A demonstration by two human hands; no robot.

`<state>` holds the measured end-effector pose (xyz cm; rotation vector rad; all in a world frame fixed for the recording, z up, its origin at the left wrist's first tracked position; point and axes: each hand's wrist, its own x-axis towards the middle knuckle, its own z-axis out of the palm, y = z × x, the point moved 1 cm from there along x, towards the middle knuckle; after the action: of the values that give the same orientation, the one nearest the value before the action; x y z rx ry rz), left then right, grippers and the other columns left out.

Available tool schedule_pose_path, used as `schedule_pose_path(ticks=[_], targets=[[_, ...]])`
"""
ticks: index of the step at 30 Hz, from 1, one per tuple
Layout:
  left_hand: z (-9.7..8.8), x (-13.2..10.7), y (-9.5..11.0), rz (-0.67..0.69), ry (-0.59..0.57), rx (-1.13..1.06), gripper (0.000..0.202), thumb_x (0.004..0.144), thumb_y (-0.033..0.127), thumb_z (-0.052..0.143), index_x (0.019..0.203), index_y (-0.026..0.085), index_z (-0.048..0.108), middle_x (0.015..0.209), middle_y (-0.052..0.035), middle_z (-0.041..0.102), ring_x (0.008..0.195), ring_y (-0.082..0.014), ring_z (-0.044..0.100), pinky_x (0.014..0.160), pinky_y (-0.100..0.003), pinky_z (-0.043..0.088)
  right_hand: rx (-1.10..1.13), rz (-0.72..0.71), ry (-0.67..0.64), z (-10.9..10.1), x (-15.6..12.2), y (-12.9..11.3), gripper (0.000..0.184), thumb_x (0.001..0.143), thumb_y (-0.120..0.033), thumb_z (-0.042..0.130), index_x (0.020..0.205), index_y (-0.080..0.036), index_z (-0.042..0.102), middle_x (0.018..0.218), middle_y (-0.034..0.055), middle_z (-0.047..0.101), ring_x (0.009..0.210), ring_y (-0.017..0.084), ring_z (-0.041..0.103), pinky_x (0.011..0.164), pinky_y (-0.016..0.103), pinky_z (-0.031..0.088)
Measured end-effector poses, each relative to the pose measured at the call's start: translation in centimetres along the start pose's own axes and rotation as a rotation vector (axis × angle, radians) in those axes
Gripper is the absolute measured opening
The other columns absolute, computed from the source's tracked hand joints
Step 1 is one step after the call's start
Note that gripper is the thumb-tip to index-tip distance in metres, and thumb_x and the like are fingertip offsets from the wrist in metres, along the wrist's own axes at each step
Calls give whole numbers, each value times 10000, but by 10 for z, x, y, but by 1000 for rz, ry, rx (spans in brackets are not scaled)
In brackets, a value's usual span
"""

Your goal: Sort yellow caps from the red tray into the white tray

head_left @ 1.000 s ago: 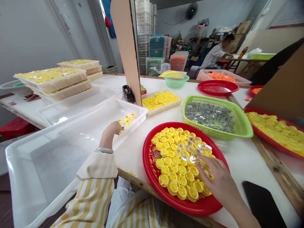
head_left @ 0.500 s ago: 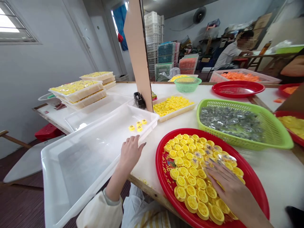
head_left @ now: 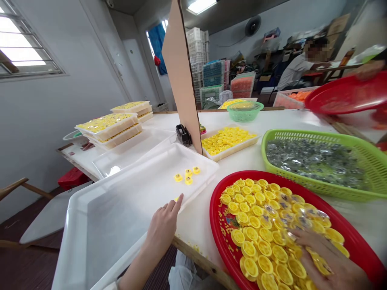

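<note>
Fingertips (head_left: 178, 200) of the left hand (head_left: 163, 227) lie straight and close together over the white tray (head_left: 99, 225), index tip at a half-hidden yellow cap (head_left: 175, 199); three more caps (head_left: 187, 176) sit just beyond, mid-frame. Lower right, the right hand (head_left: 329, 264) rests flat, fingers spread, on the red tray's (head_left: 214, 209) caps (head_left: 256, 225).

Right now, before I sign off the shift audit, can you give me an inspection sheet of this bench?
Surface: white table, wooden front edge, yellow crumbs along it.
Job's things: red tray full of yellow caps; white tray holding a few loose caps.
Clutter: green basket of clear pieces, cardboard divider, tape dispenser, stacked trays.
Hands: left hand open, forefinger at the white tray's rim; right hand flat on the yellow caps.
Cables: nothing seen.
Surroundings: seated person, crates, wall fan.
</note>
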<state>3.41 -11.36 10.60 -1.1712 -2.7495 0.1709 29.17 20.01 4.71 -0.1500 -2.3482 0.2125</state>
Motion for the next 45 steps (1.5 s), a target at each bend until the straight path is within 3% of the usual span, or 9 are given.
schedule_pose_path(ticks=[4,8,14,18,21,25,29,39,45], targets=[[-1,15,11,34,18,53,629,850,-58,362,1435,170,384,997,-60,658,814,-184,655,743,-313,506,30,155,-29,1,-1,1,150,847,-301,516,988,-310,565,907,30,718,767,253,723,707,355,610],[-4,29,19,31,48,23,586,871,-37,358,1429,140,388,973,-75,668,796,-210,662,732,-348,509,105,354,-70,-8,2,-1,174,841,-371,551,1006,-329,587,1009,36,728,887,269,722,786,364,609],[-18,18,44,71,355,-288,350,962,158,430,1308,183,475,1275,-136,578,1180,-284,536,995,-459,409,487,944,-59,-20,9,-17,287,788,-497,643,962,-269,651,1088,70,728,1050,299,675,917,381,559],[-15,11,85,239,70,-609,247,920,184,512,1153,241,570,1151,-74,609,1079,-249,558,936,-433,445,787,1180,94,-21,9,-27,390,691,-534,746,932,-243,652,1008,90,752,964,315,706,874,409,583],[-5,12,110,289,-87,-658,391,802,183,650,1180,259,584,1183,-67,589,1105,-283,532,975,-501,408,837,1208,114,-24,7,-33,403,692,-518,759,960,-237,651,943,84,763,862,298,731,819,408,611],[8,21,126,322,-142,-649,393,782,239,697,1164,256,609,1158,-63,606,1111,-295,521,992,-512,385,838,1210,74,-28,8,-42,468,675,-548,759,991,-219,655,899,92,765,742,284,737,720,395,641],[5,25,124,323,-152,-632,253,811,206,678,1062,214,646,1106,-61,631,1080,-280,537,966,-481,402,835,1228,95,-30,10,-48,494,633,-562,783,954,-209,655,885,99,765,698,281,734,694,383,644],[-6,35,114,245,-145,-614,209,830,203,655,1039,198,654,1098,-77,635,1057,-284,570,934,-499,424,883,1239,107,-25,8,-53,466,658,-532,782,971,-204,676,847,85,760,683,258,723,652,361,640],[-13,28,119,186,-147,-902,182,793,155,649,947,207,567,1091,-66,646,1057,-255,584,940,-448,439,997,1262,108,-25,8,-62,448,657,-516,798,951,-196,686,777,82,733,638,242,695,499,317,594]])
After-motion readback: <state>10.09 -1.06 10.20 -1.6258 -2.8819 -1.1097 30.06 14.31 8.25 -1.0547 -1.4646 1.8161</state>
